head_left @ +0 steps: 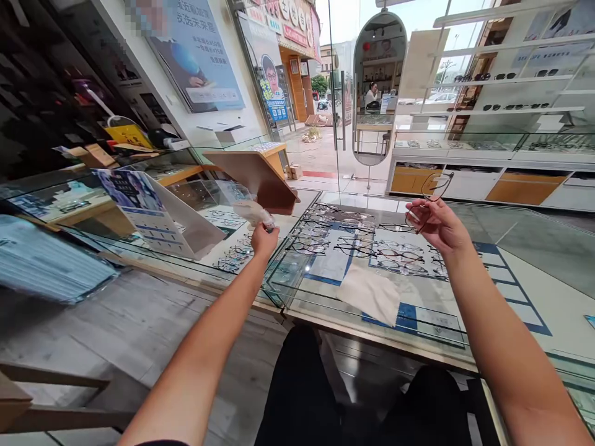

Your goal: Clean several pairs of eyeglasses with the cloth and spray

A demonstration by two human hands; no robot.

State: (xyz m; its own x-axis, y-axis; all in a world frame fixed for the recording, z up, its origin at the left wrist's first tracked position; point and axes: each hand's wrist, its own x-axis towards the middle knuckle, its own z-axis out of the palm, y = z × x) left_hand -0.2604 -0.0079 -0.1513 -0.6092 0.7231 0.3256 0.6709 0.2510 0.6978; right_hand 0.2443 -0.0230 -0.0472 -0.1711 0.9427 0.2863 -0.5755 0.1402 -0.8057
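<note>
My right hand (439,226) is raised over the glass counter, with fingers pinched on a pair of thin dark-rimmed eyeglasses (437,184). My left hand (266,238) reaches forward, its fingers closed round a translucent, whitish bottle (251,212). The bottle is smeared, so its exact shape is hard to make out. Between and beyond my hands, rows of eyeglasses (356,248) are laid out at the counter. A cream cleaning cloth (370,294) lies crumpled on the glass closer to me.
Left of my left hand stands a desk calendar (149,214). Behind the bottle is a brown tilted board (260,176). An oval mirror (380,87) hangs beyond the counter (320,337). Shelves of sunglasses (506,108) line the far right.
</note>
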